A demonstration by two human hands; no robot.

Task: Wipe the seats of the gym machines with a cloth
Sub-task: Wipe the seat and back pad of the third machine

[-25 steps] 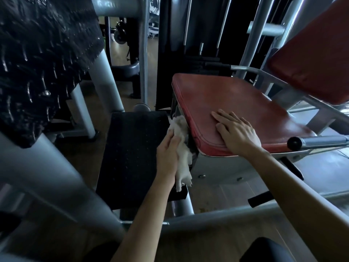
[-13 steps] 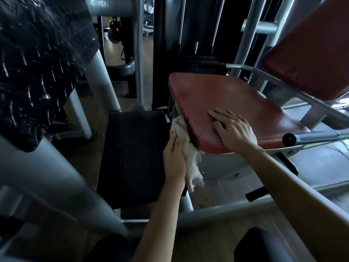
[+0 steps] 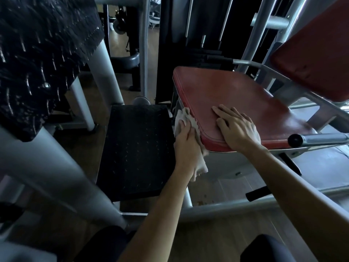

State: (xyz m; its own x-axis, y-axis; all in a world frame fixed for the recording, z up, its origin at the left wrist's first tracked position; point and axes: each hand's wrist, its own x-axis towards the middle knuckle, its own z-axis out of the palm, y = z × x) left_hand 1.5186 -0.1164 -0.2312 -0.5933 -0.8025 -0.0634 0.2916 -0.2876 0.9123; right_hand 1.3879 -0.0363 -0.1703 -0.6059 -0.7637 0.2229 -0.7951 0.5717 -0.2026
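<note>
Head view: the cloth, white and crumpled, sits against the left side edge of the red seat, near its front corner. The left hand presses it there with fingers laid fairly straight and close together; one end of the cloth pokes out above the fingertips, and the other hangs below the palm. The right hand lies flat on top of the seat by the same corner, fingers spread, holding nothing.

Just left of the left hand is a black ribbed footplate, close beside the seat's edge, so the hand works in the narrow gap between the two. A metal bar with a black end cap juts out at the seat's right front corner, near the right forearm. Above and behind it tilts the red backrest.

Under the seat a grey frame tube runs along the wooden floor, with a short black lever above it. A thick grey beam crosses the left foreground beneath a black textured pad. The dark weight stack stands behind the seat.
</note>
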